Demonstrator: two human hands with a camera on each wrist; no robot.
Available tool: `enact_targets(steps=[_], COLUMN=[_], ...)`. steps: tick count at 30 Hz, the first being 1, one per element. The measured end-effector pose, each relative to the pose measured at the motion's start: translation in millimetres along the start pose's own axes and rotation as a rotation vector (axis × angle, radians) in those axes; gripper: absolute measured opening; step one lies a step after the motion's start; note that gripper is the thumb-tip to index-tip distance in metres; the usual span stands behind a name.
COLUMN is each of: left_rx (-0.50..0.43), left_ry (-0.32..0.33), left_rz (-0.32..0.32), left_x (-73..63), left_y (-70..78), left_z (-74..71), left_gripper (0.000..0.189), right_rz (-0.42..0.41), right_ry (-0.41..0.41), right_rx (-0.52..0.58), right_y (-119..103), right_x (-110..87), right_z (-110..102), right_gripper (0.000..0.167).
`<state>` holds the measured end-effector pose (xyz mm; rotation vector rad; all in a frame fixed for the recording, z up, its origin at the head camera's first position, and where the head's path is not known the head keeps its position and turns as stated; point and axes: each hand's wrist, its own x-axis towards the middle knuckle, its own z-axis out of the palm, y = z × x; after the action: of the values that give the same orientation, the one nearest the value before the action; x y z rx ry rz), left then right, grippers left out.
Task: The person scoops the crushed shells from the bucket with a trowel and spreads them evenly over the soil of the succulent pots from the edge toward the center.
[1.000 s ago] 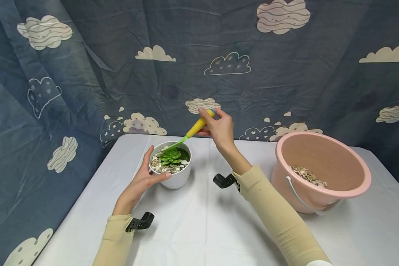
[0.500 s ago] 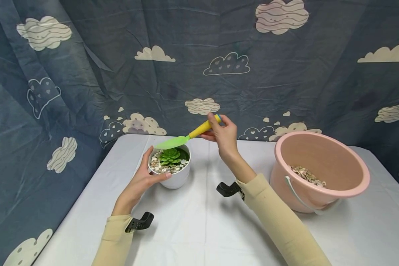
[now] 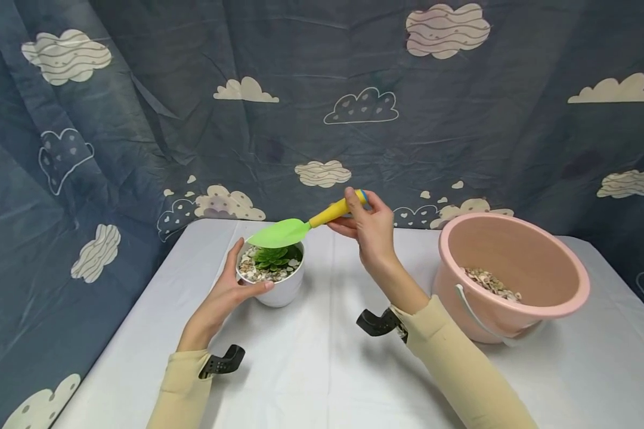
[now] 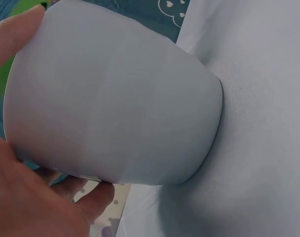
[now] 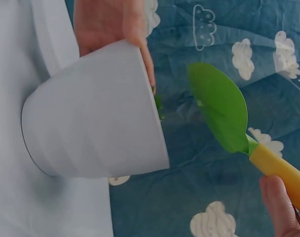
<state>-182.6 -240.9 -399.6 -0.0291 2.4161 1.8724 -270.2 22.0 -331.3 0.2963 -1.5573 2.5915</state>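
A white plant pot (image 3: 281, 292) stands upright at the left of the table; in it are a green succulent (image 3: 271, 259) and pale pebbles (image 3: 253, 273). My left hand (image 3: 217, 304) grips the pot from the left, thumb and fingers around its upper wall. In the left wrist view, fingertips (image 4: 96, 201) curl under the pot's side. My right hand (image 3: 374, 235) holds a hand trowel (image 3: 279, 234) by its yellow handle. The green blade hangs over the pot's far side, hiding part of the succulent. In the right wrist view, the blade (image 5: 221, 108) is apart from the pot.
A pink bucket (image 3: 547, 310) with a white handle stands at the right. Small stones or shell bits (image 3: 491, 284) lie inside it. Behind the white-covered table (image 3: 300, 369) hangs a dark blue cloud-print cloth (image 3: 461, 131).
The trowel has lifted out of the pot and moved to the right, its blade turning from edge-on to broad side. My right hand has moved right and nearer. The left hand still grips the pot.
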Motion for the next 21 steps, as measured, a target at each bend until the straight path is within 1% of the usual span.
enact_targets(steps=[2,5,9,13,16,21], left_rx=[0.011,0.027,0.027,0.031,0.048,0.103], left_ry=[0.004,0.006,-0.003,-0.006,0.006,0.063], left_rz=[0.005,0.022,0.043,0.084,0.127,0.188], left_x=[0.4,0.1,-1.3,-1.8,-3.2,-6.6], left_y=[-0.7,-1.5,-2.1,-1.3,1.6,8.9], left_z=[-0.2,-1.4,-3.4,-5.5,-7.5,-10.1], left_gripper=[0.109,0.109,0.110,0.110,0.109,0.108], right_rz=[-0.007,-0.020,-0.048,-0.083,-0.106,-0.122], right_ry=[-0.010,-0.025,-0.044,-0.048,-0.040,-0.031], right_rx=[0.021,0.035,0.038,0.027,0.007,-0.008], right_y=[-5.2,-13.5,-25.1,-37.5,-46.0,-57.9], right_x=[-3.5,-8.9,-15.8,-22.8,-27.3,-33.4], right_z=[-1.7,-4.1,-8.2,-13.1,-17.8,-26.2], right_gripper=[0.045,0.043,0.034,0.032,0.032,0.034])
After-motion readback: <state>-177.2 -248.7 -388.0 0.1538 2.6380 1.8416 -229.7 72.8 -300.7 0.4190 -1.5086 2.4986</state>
